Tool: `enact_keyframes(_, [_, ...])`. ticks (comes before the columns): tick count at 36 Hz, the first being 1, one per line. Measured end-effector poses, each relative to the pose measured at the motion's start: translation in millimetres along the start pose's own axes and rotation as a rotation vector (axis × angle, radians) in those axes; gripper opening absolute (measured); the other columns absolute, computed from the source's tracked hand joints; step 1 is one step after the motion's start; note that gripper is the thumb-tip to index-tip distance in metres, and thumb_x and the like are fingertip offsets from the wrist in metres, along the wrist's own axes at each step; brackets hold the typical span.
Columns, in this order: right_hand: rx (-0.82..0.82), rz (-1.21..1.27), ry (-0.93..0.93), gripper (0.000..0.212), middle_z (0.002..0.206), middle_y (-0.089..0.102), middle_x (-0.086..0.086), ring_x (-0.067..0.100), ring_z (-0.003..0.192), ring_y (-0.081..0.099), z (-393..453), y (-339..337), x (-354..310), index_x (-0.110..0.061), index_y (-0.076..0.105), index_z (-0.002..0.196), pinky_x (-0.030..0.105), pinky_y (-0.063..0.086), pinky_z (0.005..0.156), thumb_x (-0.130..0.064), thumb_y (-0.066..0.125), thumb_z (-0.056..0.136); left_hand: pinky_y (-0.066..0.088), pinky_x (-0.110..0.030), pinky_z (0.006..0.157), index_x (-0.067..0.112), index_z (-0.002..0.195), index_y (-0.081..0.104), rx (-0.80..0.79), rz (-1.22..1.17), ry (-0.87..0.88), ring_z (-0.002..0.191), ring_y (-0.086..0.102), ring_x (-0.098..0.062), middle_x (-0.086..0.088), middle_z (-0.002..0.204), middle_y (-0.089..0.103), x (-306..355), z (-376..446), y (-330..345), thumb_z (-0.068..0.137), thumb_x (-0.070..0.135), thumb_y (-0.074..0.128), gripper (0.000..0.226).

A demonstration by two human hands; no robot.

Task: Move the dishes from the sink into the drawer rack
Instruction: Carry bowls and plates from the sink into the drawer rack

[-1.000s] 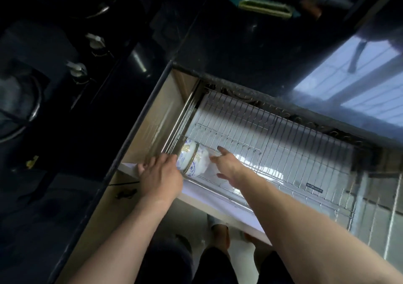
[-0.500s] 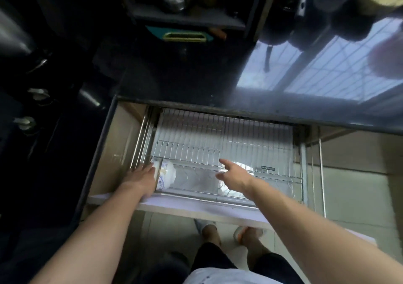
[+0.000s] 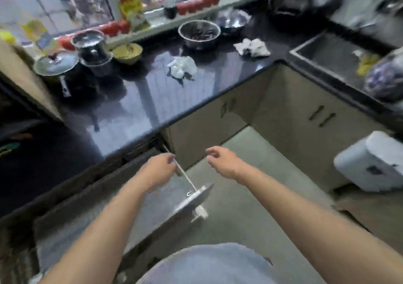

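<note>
Dark countertop [image 3: 152, 92] seen far; drawer [image 3: 135, 205] pulled out near; left hand [image 3: 158, 170] and right hand [image 3: 222, 161] loosely curled, nothing held.

Drawer rack [image 3: 174, 198] juts open below the dark counter, blurred; steel sink [image 3: 331, 55] sits far right.

This is a home kitchen. A dark polished L-shaped countertop [image 3: 165, 92] carries a lidded pot [image 3: 57, 65], steel bowls [image 3: 199, 34] and crumpled cloths [image 3: 252, 47]. A steel sink [image 3: 333, 55] is set in the counter at the right. Beige cabinet doors [image 3: 309, 118] stand below, and jars line the window sill [image 3: 192, 8].
</note>
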State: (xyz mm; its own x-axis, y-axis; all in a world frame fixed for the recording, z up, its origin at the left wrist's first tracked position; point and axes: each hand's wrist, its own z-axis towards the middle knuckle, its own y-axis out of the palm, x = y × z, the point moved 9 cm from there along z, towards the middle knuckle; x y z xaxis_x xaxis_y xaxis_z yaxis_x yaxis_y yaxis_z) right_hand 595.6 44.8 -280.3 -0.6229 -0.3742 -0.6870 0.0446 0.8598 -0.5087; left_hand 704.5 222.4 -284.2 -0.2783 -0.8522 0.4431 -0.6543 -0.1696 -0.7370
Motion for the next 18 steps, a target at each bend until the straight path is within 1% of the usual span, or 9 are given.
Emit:
enact_keyframes(1, [0.051, 0.008, 0.005, 0.039, 0.128, 0.064, 0.006, 0.022, 0.110, 0.061, -12, -33, 21, -0.016, 0.058, 0.140, 0.027, 0.047, 0.088, -0.029, 0.052, 0.103, 0.044, -0.029, 0.105, 0.019, 0.143, 0.058, -0.001, -0.007, 0.056, 0.126, 0.060, -0.024, -0.005, 0.141, 0.063, 46, 1, 3, 0.102, 0.025, 0.051, 0.041])
enact_keyframes(3, [0.150, 0.034, 0.037, 0.037, 0.112, 0.063, 0.003, 0.020, 0.099, 0.058, -48, -111, 75, -0.012, 0.062, 0.135, 0.028, 0.044, 0.084, -0.029, 0.048, 0.105, 0.045, -0.029, 0.103, 0.018, 0.143, 0.057, -0.023, 0.010, 0.204, 0.123, 0.062, -0.023, -0.005, 0.138, 0.065, 154, 0, 25, 0.103, 0.025, 0.053, 0.040])
enact_keyframes(5, [0.246, 0.048, 0.082, 0.033, 0.102, 0.065, 0.006, 0.018, 0.093, 0.057, -76, -173, 120, -0.007, 0.067, 0.123, 0.031, 0.045, 0.081, -0.027, 0.048, 0.105, 0.049, -0.029, 0.098, 0.020, 0.139, 0.060, -0.042, 0.018, 0.316, 0.116, 0.065, -0.022, -0.002, 0.133, 0.067, 234, -9, 43, 0.103, 0.027, 0.054, 0.037])
enact_keyframes(7, [0.375, 0.085, 0.133, 0.030, 0.106, 0.070, 0.016, 0.020, 0.095, 0.062, -105, -237, 161, -0.003, 0.069, 0.115, 0.035, 0.048, 0.082, -0.025, 0.052, 0.103, 0.049, -0.027, 0.097, 0.022, 0.136, 0.062, -0.054, 0.042, 0.392, 0.116, 0.064, -0.020, 0.001, 0.131, 0.068, 302, -17, 63, 0.103, 0.028, 0.055, 0.035])
enact_keyframes(8, [0.445, 0.102, 0.171, 0.028, 0.109, 0.071, 0.014, 0.022, 0.097, 0.064, -127, -273, 185, -0.005, 0.071, 0.113, 0.035, 0.049, 0.083, -0.023, 0.052, 0.102, 0.048, -0.025, 0.096, 0.023, 0.135, 0.063, -0.070, 0.061, 0.439, 0.116, 0.064, -0.018, 0.003, 0.129, 0.069, 341, -22, 77, 0.102, 0.028, 0.054, 0.035])
enact_keyframes(11, [0.596, 0.133, 0.249, 0.026, 0.103, 0.071, 0.006, 0.026, 0.099, 0.064, -182, -355, 242, -0.011, 0.073, 0.109, 0.032, 0.047, 0.082, -0.023, 0.051, 0.100, 0.045, -0.023, 0.090, 0.024, 0.134, 0.064, -0.129, 0.151, 0.551, 0.113, 0.066, -0.017, 0.006, 0.128, 0.069, 436, -35, 111, 0.100, 0.028, 0.054, 0.035])
enact_keyframes(14, [0.693, 0.198, 0.280, 0.026, 0.081, 0.066, 0.003, 0.024, 0.077, 0.059, -220, -418, 291, -0.009, 0.072, 0.095, 0.034, 0.049, 0.081, -0.026, 0.053, 0.098, 0.042, -0.021, 0.089, 0.021, 0.133, 0.066, -0.146, 0.227, 0.641, 0.116, 0.064, -0.017, 0.005, 0.129, 0.069, 512, -39, 131, 0.100, 0.028, 0.058, 0.034])
enact_keyframes(15, [0.723, 0.218, 0.291, 0.028, 0.080, 0.066, 0.005, 0.027, 0.076, 0.059, -232, -438, 310, -0.007, 0.071, 0.093, 0.036, 0.051, 0.082, -0.028, 0.053, 0.097, 0.042, -0.021, 0.089, 0.020, 0.132, 0.066, -0.162, 0.236, 0.666, 0.114, 0.065, -0.016, 0.003, 0.128, 0.070, 537, -40, 140, 0.100, 0.028, 0.059, 0.034])
enact_keyframes(18, [0.838, 0.273, 0.346, 0.030, 0.093, 0.072, 0.009, 0.031, 0.093, 0.068, -267, -490, 365, -0.006, 0.071, 0.099, 0.044, 0.054, 0.082, -0.030, 0.054, 0.097, 0.043, -0.022, 0.085, 0.021, 0.132, 0.066, -0.209, 0.276, 0.707, 0.099, 0.065, -0.016, 0.001, 0.123, 0.072, 601, -36, 174, 0.101, 0.027, 0.059, 0.032])
